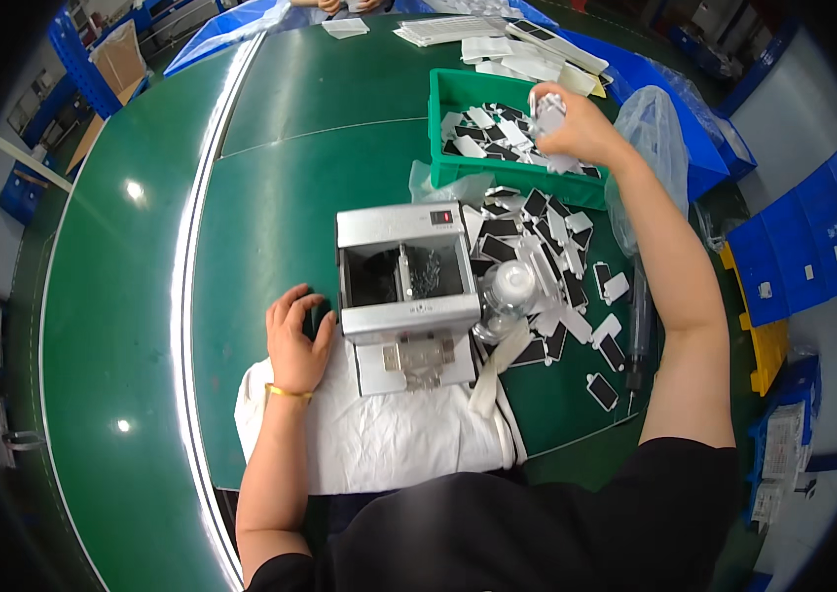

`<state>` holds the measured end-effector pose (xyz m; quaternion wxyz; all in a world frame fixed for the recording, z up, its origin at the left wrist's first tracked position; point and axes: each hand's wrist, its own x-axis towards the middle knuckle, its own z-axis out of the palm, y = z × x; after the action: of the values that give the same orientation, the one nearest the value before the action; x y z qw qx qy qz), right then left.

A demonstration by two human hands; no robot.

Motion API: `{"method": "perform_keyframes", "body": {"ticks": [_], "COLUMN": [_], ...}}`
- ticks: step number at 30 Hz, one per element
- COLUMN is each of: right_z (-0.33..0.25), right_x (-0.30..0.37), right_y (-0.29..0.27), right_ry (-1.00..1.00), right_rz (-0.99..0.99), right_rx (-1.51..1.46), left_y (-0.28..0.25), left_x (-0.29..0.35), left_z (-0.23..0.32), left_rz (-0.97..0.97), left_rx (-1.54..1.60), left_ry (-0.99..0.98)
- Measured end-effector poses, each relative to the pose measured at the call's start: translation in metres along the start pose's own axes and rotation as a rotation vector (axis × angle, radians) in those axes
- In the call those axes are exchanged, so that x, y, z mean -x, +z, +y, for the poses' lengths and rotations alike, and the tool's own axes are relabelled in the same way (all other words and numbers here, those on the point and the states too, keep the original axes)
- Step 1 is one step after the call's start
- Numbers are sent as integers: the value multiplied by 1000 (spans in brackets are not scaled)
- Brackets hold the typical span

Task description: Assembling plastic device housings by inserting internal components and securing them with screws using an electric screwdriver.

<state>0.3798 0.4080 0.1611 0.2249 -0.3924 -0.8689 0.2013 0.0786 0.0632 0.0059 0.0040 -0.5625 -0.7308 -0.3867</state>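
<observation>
My right hand (581,128) is raised over the right end of a green bin (450,176), closed around a bunch of small white pieces (547,115). More white and black flat rectangular pieces (482,118) lie jumbled inside the bin. On the green table, my left hand (297,340) rests with its fingers spread, just left of a silver box-shaped machine (406,222). That machine has an open top with a metal bar across the dark cavity and a small red light. Against its right side stands a clear round bottle (512,288).
A loose heap of black and white pieces (546,247) covers the table right of the machine. A pen-shaped electric screwdriver (639,326) lies along the right edge. White cloth (379,444) sits under the machine's front. Clear plastic (653,128) hangs beside the bin. Another person's hands (344,5) show at the far edge.
</observation>
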Motion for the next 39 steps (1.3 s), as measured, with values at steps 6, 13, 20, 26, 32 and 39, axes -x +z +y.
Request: {"method": "perform_keyframes", "body": {"ticks": [6,13,20,26,32,39], "right_z": [-39,-36,-36,-43,-66,-105], "right_x": [65,91,116,194,231,246], "right_y": [46,63,56,44,49,78], "right_ry": [-243,-41,-32,-148,-100,-127], "right_rz": [-315,-315,47,281,299,207], "right_rx": [197,-18,-237,-442,-568,-732], "left_y": [2,9,-91,-262,-409,-423], "left_x": [5,5,63,229,457,540], "left_z": [-10,-11,-23,-75,-40,-75], "left_rz": [78,226,328,463,407,423], "left_rx": [28,244,191,-466,-1322,-550], "left_ry": [1,-24,-45,-391,-1401,-1261]}}
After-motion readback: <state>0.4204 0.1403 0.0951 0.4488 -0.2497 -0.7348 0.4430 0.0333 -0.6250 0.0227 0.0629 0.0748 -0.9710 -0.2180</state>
